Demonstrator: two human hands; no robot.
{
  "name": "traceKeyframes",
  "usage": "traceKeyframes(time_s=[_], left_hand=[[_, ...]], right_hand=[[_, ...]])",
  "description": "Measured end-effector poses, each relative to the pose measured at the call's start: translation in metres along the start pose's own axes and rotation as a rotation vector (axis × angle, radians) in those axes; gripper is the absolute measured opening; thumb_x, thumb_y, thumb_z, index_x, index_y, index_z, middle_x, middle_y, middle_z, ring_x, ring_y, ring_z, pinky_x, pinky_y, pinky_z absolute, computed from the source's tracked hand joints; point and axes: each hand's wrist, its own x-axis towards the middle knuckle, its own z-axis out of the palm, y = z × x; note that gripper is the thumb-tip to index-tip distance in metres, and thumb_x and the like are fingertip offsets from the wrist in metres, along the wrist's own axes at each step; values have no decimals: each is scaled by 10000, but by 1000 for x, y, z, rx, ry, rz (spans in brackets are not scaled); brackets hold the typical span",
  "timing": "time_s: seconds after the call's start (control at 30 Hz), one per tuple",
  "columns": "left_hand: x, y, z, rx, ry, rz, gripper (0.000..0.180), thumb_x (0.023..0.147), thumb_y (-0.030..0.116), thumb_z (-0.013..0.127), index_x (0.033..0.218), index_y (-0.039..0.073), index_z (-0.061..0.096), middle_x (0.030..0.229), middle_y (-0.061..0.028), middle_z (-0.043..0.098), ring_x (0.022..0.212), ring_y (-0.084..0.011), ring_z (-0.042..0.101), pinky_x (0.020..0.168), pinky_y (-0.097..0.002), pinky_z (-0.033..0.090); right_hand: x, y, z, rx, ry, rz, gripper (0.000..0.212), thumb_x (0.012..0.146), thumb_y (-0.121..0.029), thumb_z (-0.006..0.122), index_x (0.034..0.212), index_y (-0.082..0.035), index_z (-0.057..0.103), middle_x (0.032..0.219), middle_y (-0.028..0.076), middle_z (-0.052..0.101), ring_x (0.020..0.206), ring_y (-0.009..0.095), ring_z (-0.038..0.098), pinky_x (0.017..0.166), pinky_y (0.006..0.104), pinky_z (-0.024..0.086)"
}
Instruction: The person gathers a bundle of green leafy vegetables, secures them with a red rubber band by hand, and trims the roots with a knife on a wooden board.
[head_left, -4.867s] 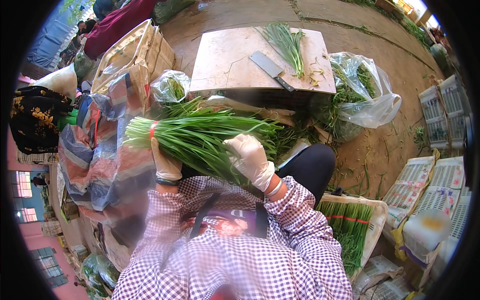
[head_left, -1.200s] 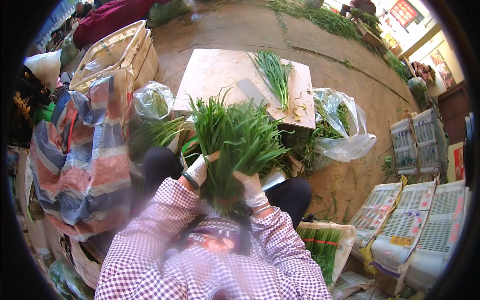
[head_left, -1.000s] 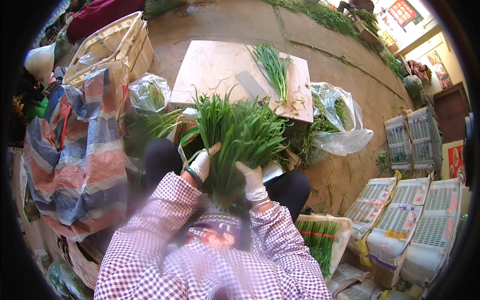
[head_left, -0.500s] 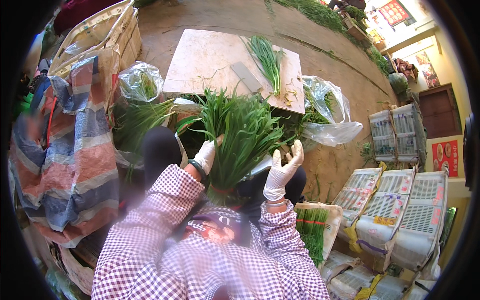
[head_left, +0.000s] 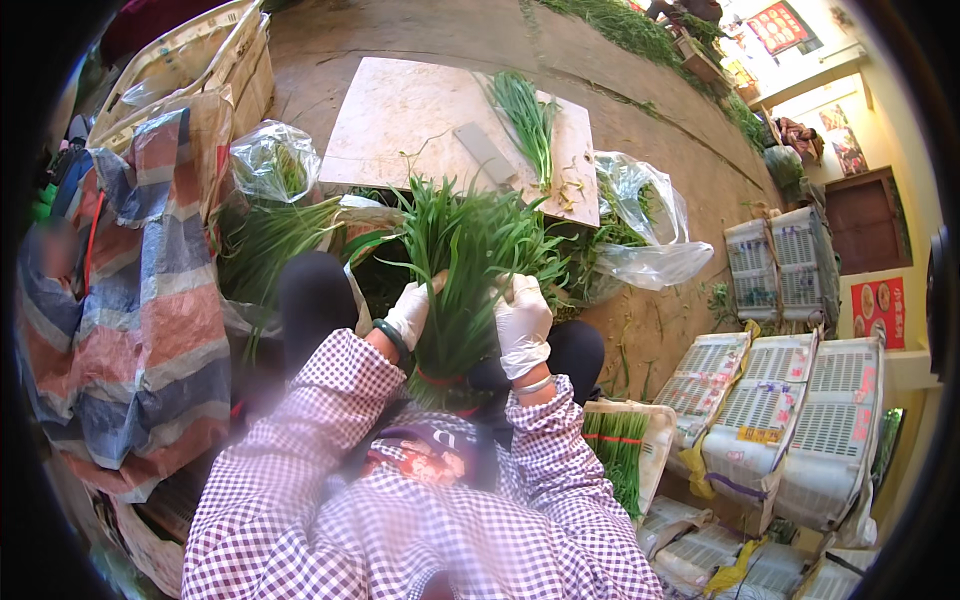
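A big bunch of garlic chives [head_left: 462, 270], with a red band around its lower end, stands between my knees, leaf tips pointing away from me. My left hand [head_left: 412, 308], in a white glove, grips its left side, the fingers partly hidden behind the leaves. On the right side my gloved right hand [head_left: 524, 318] is closed, its curled fingers pinching leaves at the bunch's edge. Beyond the bunch stands a pale board [head_left: 400, 120] bearing a flat grey blade [head_left: 485, 153] and a smaller bundle of chives [head_left: 527, 125].
Clear plastic bags [head_left: 655, 235] holding greens flank the board. A striped tarp [head_left: 150, 320] and a cream crate [head_left: 180, 75] are at the left. Banded chives [head_left: 618, 455] stand in a box by my right side, near several white slatted crates [head_left: 765, 430].
My right hand, open and apart from the leaves before, has moved left to the bunch and closed on its edge. The left hand keeps its grip.
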Motion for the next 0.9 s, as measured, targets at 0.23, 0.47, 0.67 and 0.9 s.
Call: traceKeyframes(time_s=[0.23,0.47,0.67,0.9], left_hand=[[2,-4,4,-166,-60,32,427,970,367,656,1180,-4,659,1053,-70,705,903,-164,665,792,-330,544],[-1,-6,10,-164,-151,114,470,999,402,614,1268,17,608,1148,-73,678,985,-190,647,881,-351,534],[-2,-6,3,-120,-91,146,466,1006,374,613,1307,18,590,1156,-52,665,985,-166,626,878,-340,517],[19,-30,-10,320,-7,432,451,1017,405,581,1210,2,642,1032,-34,659,893,-133,542,810,-334,475]], right_hand=[[-4,16,5,592,-73,264,55,970,-96,652,954,-45,666,830,5,673,621,42,550,560,216,438],[-15,23,0,1065,-138,569,46,1005,-123,612,983,-100,579,667,-35,579,471,29,462,412,178,348],[-5,5,-74,948,-460,504,36,987,-105,633,1004,-75,625,692,-7,607,524,43,511,480,177,398],[27,-7,-120,352,-288,-7,71,834,-36,773,869,-4,721,783,51,672,724,116,624,706,259,513]])
